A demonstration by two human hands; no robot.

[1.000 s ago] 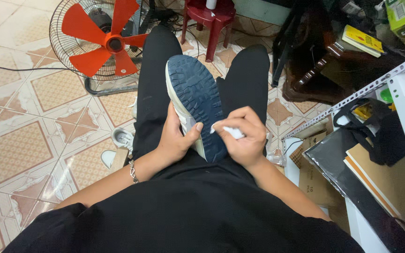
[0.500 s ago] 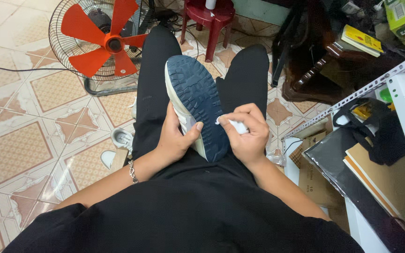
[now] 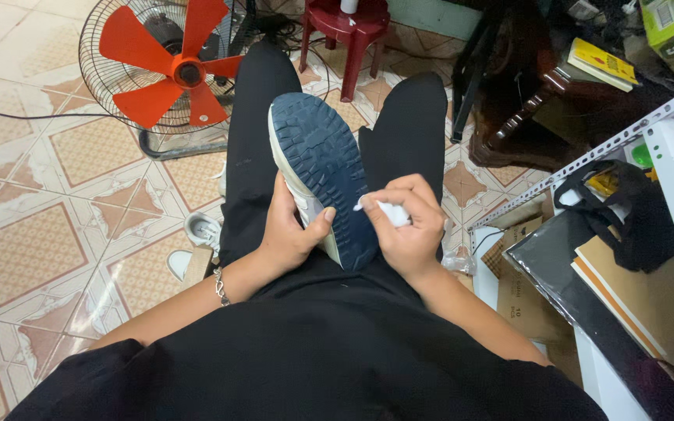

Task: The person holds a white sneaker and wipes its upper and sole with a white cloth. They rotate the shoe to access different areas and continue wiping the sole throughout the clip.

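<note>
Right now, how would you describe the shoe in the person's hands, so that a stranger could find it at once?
Start at the floor fan with red blades, top left. Just right of it, over the black-trousered lap, a shoe lies sole up between the left hand and the right hand, which presses a small white piece against it. Its dark blue treaded sole sets it apart from the pale shoe on the floor tiles.

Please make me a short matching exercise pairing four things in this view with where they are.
Things:
1. shoe
2. white wipe
3. fan
4. yellow book

Places:
A. on the tiled floor, upper left
B. on the dark wooden furniture, upper right
C. sole up on the lap, gripped by the left hand
D. pinched in the right hand

Pairs: 1-C, 2-D, 3-A, 4-B
</note>
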